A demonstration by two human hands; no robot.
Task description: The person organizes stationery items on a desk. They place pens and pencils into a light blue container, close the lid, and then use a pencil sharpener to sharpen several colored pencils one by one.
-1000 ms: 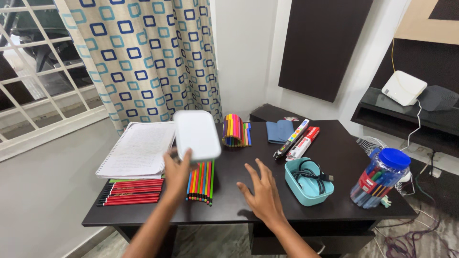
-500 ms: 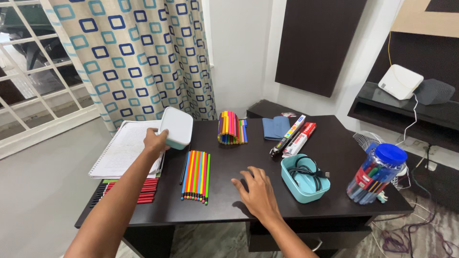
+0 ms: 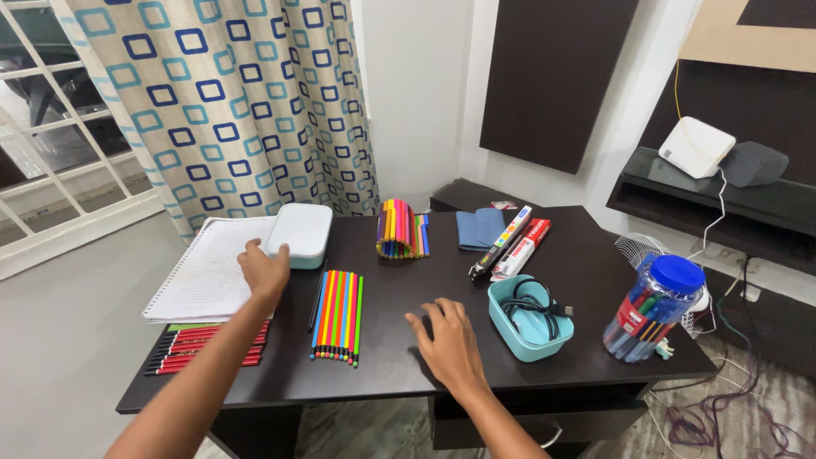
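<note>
The left hand [image 3: 264, 269] rests with loosely curled fingers against the near-left corner of the white, rounded-rectangle plastic lid [image 3: 298, 234], which lies at about eleven o'clock on the dark wooden desk [image 3: 586, 255], its left edge overlapping the spiral-bound notebook of handwritten pages [image 3: 212, 266]. Whether the fingers actually pinch the lid's rim cannot be told; they look merely laid against it. The right hand [image 3: 448, 342] lies flat and spread on bare desk at six o'clock, holding nothing. Because the lid sits half on paper and half on wood, it probably tilts slightly, so a nudge could slide it toward five o'clock into the row of bright coloured pencils [image 3: 337, 315] just beside it and scatter them. A backward sweep of the left forearm risks rolling the red pencils [image 3: 204, 350] off the near edge at seven o'clock. The teal plastic box holding a black cable [image 3: 529, 317] stands near the right hand at three o'clock and could be knocked.
</note>
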